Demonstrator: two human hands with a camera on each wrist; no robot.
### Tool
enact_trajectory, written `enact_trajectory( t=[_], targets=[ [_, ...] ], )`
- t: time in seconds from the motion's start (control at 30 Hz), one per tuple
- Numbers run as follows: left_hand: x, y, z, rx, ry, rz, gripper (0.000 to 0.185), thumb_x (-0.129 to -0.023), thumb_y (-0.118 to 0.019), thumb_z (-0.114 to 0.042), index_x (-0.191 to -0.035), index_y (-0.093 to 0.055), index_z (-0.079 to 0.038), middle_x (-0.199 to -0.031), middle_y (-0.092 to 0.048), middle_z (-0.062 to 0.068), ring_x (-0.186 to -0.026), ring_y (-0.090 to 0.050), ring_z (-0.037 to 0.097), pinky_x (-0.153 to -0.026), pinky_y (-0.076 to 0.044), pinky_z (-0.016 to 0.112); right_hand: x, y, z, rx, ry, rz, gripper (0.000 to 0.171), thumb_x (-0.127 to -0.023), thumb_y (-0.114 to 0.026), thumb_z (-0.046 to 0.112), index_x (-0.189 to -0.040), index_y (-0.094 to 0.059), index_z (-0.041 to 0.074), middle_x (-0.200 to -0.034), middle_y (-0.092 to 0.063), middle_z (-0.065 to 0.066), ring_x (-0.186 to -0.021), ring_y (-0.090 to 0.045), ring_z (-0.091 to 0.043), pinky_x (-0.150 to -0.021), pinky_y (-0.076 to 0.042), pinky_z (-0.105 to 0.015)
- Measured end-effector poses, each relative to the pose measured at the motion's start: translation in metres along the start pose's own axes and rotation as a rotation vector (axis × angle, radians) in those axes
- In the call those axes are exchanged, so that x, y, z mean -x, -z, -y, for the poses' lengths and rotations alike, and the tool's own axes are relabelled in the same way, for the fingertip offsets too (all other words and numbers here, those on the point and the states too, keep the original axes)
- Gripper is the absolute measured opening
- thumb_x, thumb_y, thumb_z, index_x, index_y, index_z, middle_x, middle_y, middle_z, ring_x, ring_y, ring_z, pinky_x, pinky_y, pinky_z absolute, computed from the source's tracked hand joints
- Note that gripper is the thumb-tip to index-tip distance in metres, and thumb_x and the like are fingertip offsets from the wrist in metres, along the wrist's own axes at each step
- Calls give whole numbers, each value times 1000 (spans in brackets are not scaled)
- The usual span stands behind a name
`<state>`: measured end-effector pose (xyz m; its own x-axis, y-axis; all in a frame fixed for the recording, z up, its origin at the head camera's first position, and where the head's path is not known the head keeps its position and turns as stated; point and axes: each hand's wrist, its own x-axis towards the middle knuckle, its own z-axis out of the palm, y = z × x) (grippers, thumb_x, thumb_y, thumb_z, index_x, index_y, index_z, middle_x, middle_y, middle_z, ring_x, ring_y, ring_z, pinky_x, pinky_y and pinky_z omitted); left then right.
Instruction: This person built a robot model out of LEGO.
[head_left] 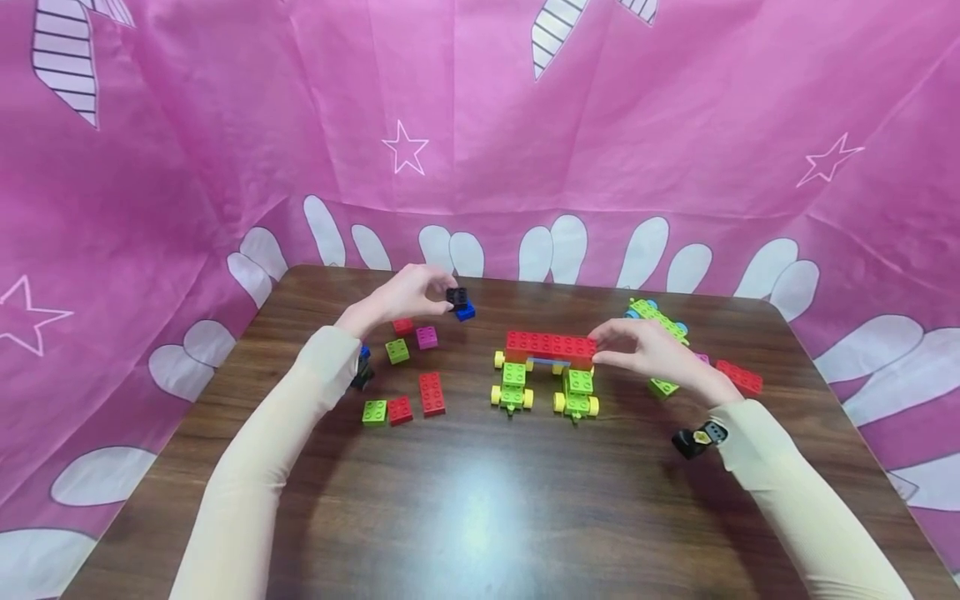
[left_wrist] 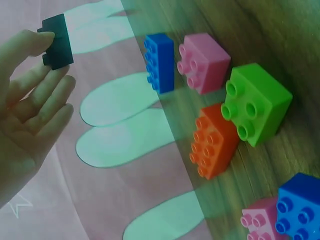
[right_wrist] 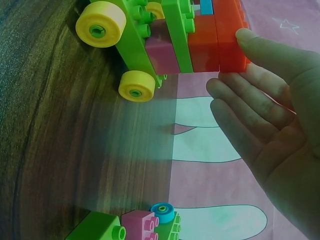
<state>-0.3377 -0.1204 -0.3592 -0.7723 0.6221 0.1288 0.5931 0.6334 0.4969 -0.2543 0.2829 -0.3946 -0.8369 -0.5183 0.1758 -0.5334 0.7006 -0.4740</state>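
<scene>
Thumb and fingertips of my left hand (head_left: 414,292) pinch a small black brick (left_wrist: 60,42), held up near the table's far edge. In the head view it overlaps a blue brick (head_left: 467,311). My right hand (head_left: 637,343) grips the right end of a long red brick (head_left: 551,344), its thumb (right_wrist: 250,42) on one face and its fingers at another. That brick spans the top of two lime-green wheeled bases (head_left: 513,393) with yellow wheels (right_wrist: 101,24). Pink, green and red pieces are stacked between base and top in the right wrist view.
Left on the wooden table (head_left: 480,517) lie loose red (head_left: 432,393), lime-green (head_left: 397,351) and magenta bricks (head_left: 427,337). A dark piece shows partly behind the left sleeve. Farther right are a green wheeled base (head_left: 658,318) with blue wheels and a red brick (head_left: 739,377). Pink cloth (head_left: 480,108) hangs behind.
</scene>
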Motion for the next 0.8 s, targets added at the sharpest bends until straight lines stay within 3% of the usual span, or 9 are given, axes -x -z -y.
enact_trajectory(
  t=[0.2,0.4,0.63,0.8],
  targets=[
    [5,-4,-7,22,-56,-11,35,-84,-74,-13,-115,-67,0,-111,-71,16,-106,-68,33,-98,-53,46,-2,-1,0,4,5,-5,31,-85,-79,29,-111,-70,17,-105,-75,2,-98,-70,-15,-79,-58,-28],
    [7,-9,-10,42,-78,20,35,-85,-73,-15,-117,-67,-1,-113,-70,15,-108,-66,32,-99,-51,47,-5,-3,3,-3,2,-4,31,-85,-79,31,-111,-70,17,-105,-75,3,-98,-70,-14,-80,-59,-29],
    [12,-13,-16,49,-103,38,33,-86,-74,-17,-116,-68,-5,-113,-70,10,-105,-65,22,-99,-51,42,-10,-6,5,-32,9,14,30,-85,-79,27,-112,-69,18,-105,-75,3,-97,-71,-14,-81,-59,-29],
    [13,-18,-17,68,-148,19,31,-84,-75,-15,-113,-69,-4,-107,-71,10,-101,-66,22,-97,-52,46,-12,-10,6,-48,6,14,29,-85,-79,27,-112,-69,19,-105,-75,3,-98,-71,-14,-82,-60,-34]
  ],
)
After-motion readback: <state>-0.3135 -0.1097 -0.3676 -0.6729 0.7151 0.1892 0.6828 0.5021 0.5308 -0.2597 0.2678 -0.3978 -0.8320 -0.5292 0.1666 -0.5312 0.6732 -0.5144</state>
